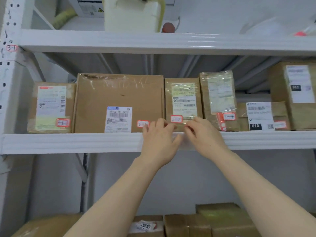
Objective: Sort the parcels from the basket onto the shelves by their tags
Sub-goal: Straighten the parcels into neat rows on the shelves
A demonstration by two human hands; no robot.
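The left hand (pixel 158 141) and right hand (pixel 203 137) hold the small parcel (pixel 183 98) on the middle shelf (pixel 68 142), fingers (pixel 160 121) curled on its bottom edge.

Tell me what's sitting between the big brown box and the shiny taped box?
A narrow brown parcel with a greenish label; the head view shows it.

A small parcel (pixel 51 106) stood left of the large box (pixel 119 93) on the middle shelf (pixel 68 142); a narrow parcel (pixel 183 98) stood just right of it, another parcel (pixel 218 96) beyond.
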